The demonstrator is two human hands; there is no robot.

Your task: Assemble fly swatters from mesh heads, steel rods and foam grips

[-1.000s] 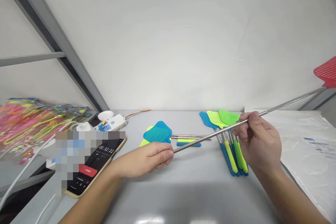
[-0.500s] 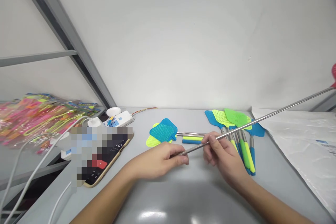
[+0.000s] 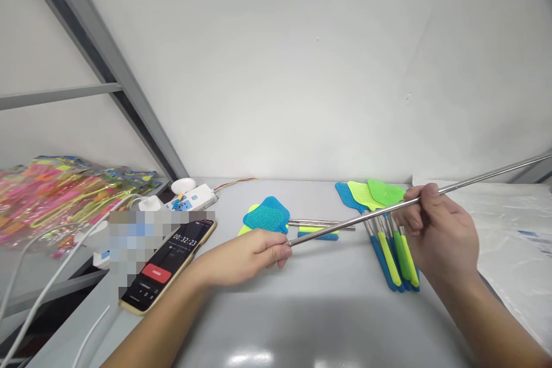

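Left hand (image 3: 254, 256): pinches rod (image 3: 379, 211) end; could slip if pulled.
Right hand (image 3: 446, 236): gripping rod; dipping low could scatter swatters (image 3: 390, 261).

You have two bare hands in view: one left hand (image 3: 250, 257) and one right hand (image 3: 446, 238). Between them, count one long, slim silver metal rod (image 3: 353, 221).

In the left group, you have two flat, perforated plastic swatter heads: one blue head (image 3: 268, 217) and one yellow-green head (image 3: 246, 230). Beside these are two rounded handles: one yellow-green handle (image 3: 314, 230) and one blue handle (image 3: 319, 237).

In the right group, you can count three more heads: one blue, one yellow-green and one bright green (image 3: 383, 191). Its handles include two yellow-green and one green (image 3: 402, 259); the blue ones overlap, preventing an exact count.

You also have one black-screened smartphone (image 3: 172, 264) in a beige case and one white plastic bag (image 3: 504, 253). The multicoloured clear-wrapped packets (image 3: 73, 195) overlap beyond counting.
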